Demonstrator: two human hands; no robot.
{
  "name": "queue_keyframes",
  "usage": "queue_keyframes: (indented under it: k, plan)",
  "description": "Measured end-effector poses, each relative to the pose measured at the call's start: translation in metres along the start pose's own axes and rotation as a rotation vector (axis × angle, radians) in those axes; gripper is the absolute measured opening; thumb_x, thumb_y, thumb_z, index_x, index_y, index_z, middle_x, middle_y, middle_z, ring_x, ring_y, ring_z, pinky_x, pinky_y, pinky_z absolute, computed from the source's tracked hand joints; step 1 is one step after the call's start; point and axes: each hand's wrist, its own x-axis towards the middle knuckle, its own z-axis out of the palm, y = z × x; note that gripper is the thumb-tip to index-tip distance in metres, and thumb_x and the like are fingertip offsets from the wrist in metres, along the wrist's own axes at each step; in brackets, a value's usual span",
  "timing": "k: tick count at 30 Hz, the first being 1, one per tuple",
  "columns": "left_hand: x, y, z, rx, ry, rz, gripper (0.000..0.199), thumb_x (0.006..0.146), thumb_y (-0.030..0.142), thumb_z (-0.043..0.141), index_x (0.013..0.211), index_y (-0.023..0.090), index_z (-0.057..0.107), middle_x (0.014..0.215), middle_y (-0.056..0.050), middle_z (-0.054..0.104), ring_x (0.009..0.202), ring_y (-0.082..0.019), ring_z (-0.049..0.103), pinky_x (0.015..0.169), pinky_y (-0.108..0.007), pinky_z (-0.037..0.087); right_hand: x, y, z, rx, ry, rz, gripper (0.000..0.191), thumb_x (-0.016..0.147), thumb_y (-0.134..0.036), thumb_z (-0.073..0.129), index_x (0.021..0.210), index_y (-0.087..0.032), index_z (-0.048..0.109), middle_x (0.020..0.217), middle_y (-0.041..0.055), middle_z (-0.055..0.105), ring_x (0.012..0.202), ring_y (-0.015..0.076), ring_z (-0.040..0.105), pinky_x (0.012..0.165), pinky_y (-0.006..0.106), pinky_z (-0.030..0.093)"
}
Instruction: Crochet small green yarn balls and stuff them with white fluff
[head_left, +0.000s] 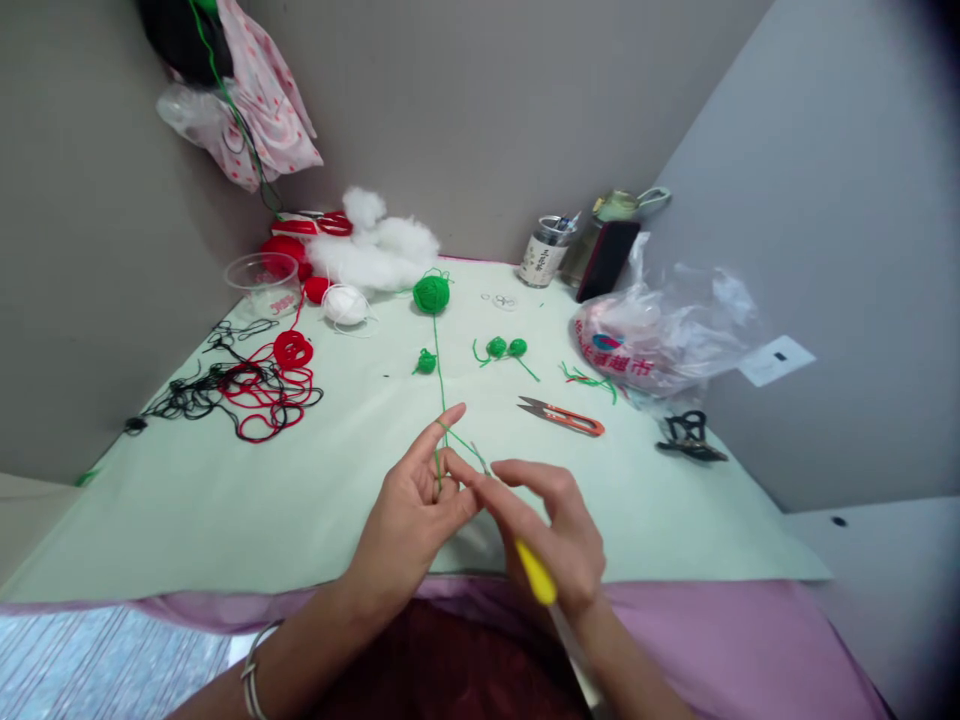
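Note:
Green yarn runs from the green ball down to my left hand, passing over its raised index finger and around the lower fingers. My right hand is closed on a crochet hook with a yellow handle. The hook's thin metal tip points up and left, with yarn at it between the two hands. My fingertips meet there, and any small stitches between them are too hidden to make out. Beyond my hands lie a small green crocheted piece and two more green pieces with loose tails.
Orange-handled snips and a black hair claw lie at right, near a plastic bag. Tangled black and red yarn, a plastic cup and white stuffing are at left. A pen holder stands behind.

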Motion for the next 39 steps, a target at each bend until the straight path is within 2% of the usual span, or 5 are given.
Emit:
queue_keyframes:
  k: [9,15,23,30,39]
  plan:
    - [0.004,0.006,0.001,-0.108,0.0,-0.048,0.067,0.081,0.024,0.087,0.142,0.022,0.061,0.087,0.004,0.058,0.047,0.001,0.024,0.041,-0.018,0.016,0.017,-0.002,-0.004,0.42,0.17,0.321,0.024,0.102,-0.014,0.057,0.1,-0.026,0.077,0.081,0.0025,0.07,0.073,0.0172,0.065,0.066,0.032,0.055]
    - [0.0,-0.005,0.009,-0.051,-0.014,-0.05,0.076,0.08,0.034,0.088,0.149,0.025,0.056,0.081,0.006,0.055,0.048,0.0,0.026,0.041,-0.019,0.016,0.007,-0.003,0.005,0.203,0.11,0.122,0.042,0.095,-0.005,0.063,0.123,-0.033,0.077,0.102,0.0058,0.073,0.088,0.0179,0.07,0.072,0.031,0.058]
    - [0.003,0.0,0.008,-0.1,-0.033,-0.118,0.087,0.075,0.033,0.092,0.151,0.021,0.051,0.084,0.005,0.059,0.045,0.001,0.025,0.041,-0.019,0.015,0.014,0.003,0.003,0.524,0.111,0.329,0.024,0.103,-0.017,0.057,0.105,-0.03,0.077,0.088,0.0015,0.071,0.082,0.0157,0.067,0.07,0.028,0.057]
    - [0.003,-0.006,0.005,-0.144,-0.022,-0.109,0.08,0.081,0.03,0.088,0.152,0.019,0.052,0.072,0.008,0.052,0.047,0.0,0.026,0.044,-0.016,0.021,0.001,0.0,-0.004,-0.044,0.046,0.002,0.044,0.094,-0.008,0.065,0.131,-0.031,0.074,0.107,0.0096,0.074,0.092,0.0225,0.072,0.074,0.034,0.06]
    - [0.004,0.0,0.005,-0.173,0.028,-0.049,0.061,0.079,0.023,0.089,0.137,0.024,0.068,0.083,0.004,0.058,0.048,0.002,0.027,0.041,-0.015,0.018,0.016,-0.003,-0.007,0.377,0.129,0.301,0.025,0.101,-0.013,0.058,0.103,-0.028,0.078,0.084,0.0028,0.07,0.073,0.0167,0.066,0.064,0.03,0.055]
